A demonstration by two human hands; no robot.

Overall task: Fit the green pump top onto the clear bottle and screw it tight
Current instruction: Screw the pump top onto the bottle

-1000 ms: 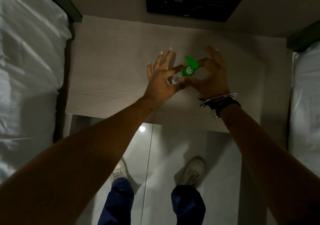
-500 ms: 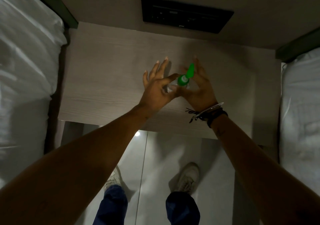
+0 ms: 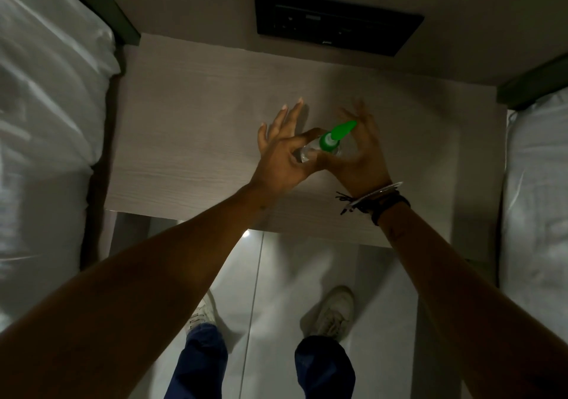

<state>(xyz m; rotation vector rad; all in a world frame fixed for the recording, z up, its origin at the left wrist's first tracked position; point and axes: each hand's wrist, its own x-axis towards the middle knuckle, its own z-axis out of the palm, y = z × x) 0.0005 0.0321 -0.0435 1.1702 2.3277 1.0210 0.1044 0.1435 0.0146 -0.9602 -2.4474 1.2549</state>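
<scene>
A small clear bottle (image 3: 307, 151) is held above the wooden bedside table (image 3: 190, 140), tilted with its neck toward the upper right. The green pump top (image 3: 335, 135) sits on the bottle's neck, its nozzle pointing up and right. My left hand (image 3: 281, 155) pinches the bottle's body with thumb and forefinger, the other fingers spread. My right hand (image 3: 359, 155) grips the green collar with thumb and fingers, palm behind the nozzle. The bottle's lower part is hidden between the hands.
White bedding lies on the left (image 3: 46, 121) and on the right (image 3: 538, 198) of the table. A black switch panel (image 3: 335, 18) is set in the wall behind. Below the table's front edge are a glossy floor and my two shoes (image 3: 332, 312).
The green nozzle has swung from pointing up-left, through upright, to up-right, as my right hand turned on the collar. The left hand kept its grip on the bottle.
</scene>
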